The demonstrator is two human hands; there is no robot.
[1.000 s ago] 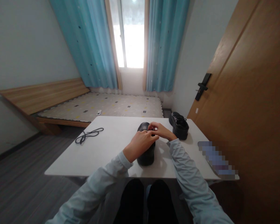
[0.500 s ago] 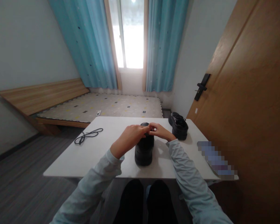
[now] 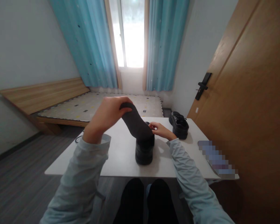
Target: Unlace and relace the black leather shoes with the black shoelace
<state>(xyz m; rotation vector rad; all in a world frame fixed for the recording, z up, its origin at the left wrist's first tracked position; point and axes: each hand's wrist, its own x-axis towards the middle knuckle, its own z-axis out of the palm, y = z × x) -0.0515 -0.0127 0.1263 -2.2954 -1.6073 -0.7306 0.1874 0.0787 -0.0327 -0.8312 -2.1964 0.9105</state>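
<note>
We are holding a dark grey, flat, curved shoe insole (image 3: pixel 137 124) in our left hand (image 3: pixel 107 113), thumb on the near face and fingers folded over the upper end. The insole is slanting down to the right, its lower end overlapping the opening of a chunky black lace-up shoe (image 3: pixel 144 154); whether that end is sitting inside, we cannot tell. The shoe is standing upright near the front edge of a white rectangular table (image 3: pixel 116 155), its heel facing us. Our right hand (image 3: pixel 162 130) is resting at the shoe's far upper part, close beside the insole, with thumb and fingers curling narrowly; we cannot tell whether they are pinching anything.

A matching black shoe (image 3: pixel 180 126) is standing beyond our right hand, near the table's far right corner. At the left edge, a thin black cord (image 3: pixel 76 139) is showing only partly past our left wrist. A blurred-out bluish flat item (image 3: pixel 216 158) is lying along the right edge, beside a brown wooden door (image 3: pixel 254 77).
</note>
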